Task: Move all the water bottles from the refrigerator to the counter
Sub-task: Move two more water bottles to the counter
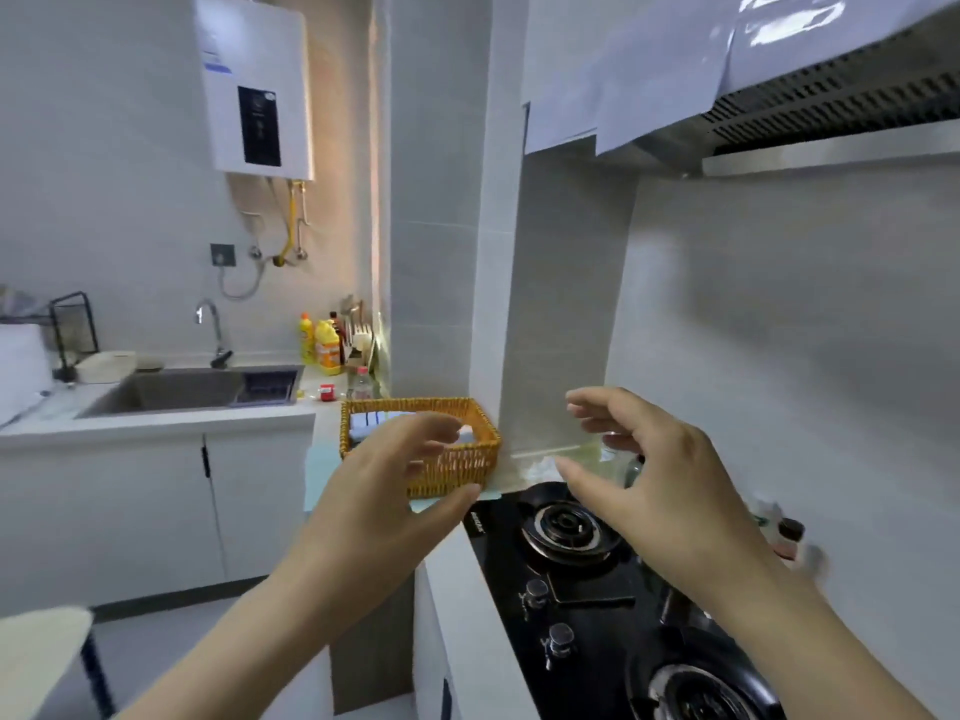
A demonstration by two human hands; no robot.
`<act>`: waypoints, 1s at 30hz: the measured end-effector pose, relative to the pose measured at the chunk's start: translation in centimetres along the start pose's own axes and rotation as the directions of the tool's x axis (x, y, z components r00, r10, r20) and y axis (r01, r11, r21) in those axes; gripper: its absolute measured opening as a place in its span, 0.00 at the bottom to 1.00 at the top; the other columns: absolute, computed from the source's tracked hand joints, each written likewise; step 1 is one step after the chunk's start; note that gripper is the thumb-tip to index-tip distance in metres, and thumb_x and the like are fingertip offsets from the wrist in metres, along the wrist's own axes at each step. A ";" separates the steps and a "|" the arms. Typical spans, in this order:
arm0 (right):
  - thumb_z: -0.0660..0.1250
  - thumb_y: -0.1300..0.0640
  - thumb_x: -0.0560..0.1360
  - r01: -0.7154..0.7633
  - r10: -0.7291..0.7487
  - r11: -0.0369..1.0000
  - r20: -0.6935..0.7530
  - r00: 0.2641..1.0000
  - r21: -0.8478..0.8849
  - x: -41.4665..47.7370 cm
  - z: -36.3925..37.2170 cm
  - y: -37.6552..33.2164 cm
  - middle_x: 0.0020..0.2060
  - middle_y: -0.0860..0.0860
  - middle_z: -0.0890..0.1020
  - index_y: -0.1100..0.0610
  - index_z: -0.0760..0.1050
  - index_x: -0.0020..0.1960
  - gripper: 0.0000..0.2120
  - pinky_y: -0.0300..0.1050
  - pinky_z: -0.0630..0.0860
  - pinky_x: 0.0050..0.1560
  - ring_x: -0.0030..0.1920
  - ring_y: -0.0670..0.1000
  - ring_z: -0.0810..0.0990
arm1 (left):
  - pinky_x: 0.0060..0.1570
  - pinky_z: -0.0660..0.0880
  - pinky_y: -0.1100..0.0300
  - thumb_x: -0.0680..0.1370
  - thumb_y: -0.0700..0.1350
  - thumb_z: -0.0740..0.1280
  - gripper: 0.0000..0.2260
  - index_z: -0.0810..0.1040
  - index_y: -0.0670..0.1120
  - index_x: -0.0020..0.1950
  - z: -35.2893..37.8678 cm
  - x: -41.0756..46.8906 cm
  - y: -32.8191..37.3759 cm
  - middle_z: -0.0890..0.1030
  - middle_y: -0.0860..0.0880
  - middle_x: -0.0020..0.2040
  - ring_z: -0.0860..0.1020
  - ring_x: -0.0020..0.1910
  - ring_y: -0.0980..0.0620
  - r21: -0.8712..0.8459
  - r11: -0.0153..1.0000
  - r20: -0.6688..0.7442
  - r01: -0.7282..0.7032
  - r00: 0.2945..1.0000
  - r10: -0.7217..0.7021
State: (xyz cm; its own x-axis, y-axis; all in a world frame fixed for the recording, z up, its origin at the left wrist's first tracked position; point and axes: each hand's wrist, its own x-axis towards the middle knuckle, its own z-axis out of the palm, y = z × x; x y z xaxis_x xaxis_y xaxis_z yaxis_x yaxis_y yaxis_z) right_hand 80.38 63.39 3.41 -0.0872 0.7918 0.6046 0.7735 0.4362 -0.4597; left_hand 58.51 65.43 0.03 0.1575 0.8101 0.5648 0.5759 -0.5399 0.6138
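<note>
Counter [208,426] carries wicker basket [470,462] beside black stove [597,615].

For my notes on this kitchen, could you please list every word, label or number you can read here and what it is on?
None is legible.
Water heater: blue sticker and dark panel, blurred.
Stove: small front-edge brand mark, too small.
Yellow bottles: labels blurred.
Clear bottle: label too small.

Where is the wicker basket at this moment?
In the head view the basket sits near the centre, on the counter in the corner, right of the sink and just behind the stove, partly hidden by the left hand.
</note>
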 end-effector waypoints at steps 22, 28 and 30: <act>0.73 0.51 0.71 0.543 -0.589 0.797 0.135 0.797 0.265 7.1 21.0 -27.4 0.60 0.45 0.80 0.50 0.73 0.67 0.25 0.28 0.65 0.56 0.56 0.38 0.72 | 0.57 0.73 0.69 0.72 0.54 0.73 0.22 0.74 0.54 0.64 -30.2 -12.8 -10.8 0.76 0.63 0.57 0.75 0.57 0.66 0.429 0.853 -0.448 0.298 0.890 -0.086; 0.74 0.51 0.71 0.608 -0.697 0.692 0.141 0.703 0.389 8.7 25.4 -32.9 0.59 0.47 0.81 0.51 0.74 0.67 0.25 0.35 0.69 0.55 0.55 0.45 0.77 | 0.58 0.75 0.64 0.72 0.55 0.73 0.22 0.73 0.57 0.64 -34.3 -15.4 -11.7 0.76 0.62 0.58 0.74 0.57 0.66 0.468 0.756 -0.587 0.457 0.800 -0.121; 0.73 0.50 0.71 0.635 -0.742 0.638 0.127 0.658 0.435 9.4 27.0 -34.6 0.61 0.47 0.80 0.50 0.73 0.67 0.25 0.40 0.73 0.57 0.58 0.49 0.78 | 0.59 0.75 0.64 0.72 0.56 0.72 0.22 0.73 0.56 0.64 -35.4 -16.1 -11.7 0.76 0.62 0.58 0.74 0.57 0.67 0.476 0.715 -0.635 0.512 0.762 -0.123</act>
State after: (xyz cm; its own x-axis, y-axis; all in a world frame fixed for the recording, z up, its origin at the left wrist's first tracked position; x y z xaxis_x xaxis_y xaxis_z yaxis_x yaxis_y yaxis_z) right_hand 35.82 67.29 7.41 -0.7108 0.2516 0.6568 0.1648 0.9674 -0.1922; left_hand 20.84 50.62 3.31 -0.4605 0.5391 0.7052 0.8743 0.1380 0.4654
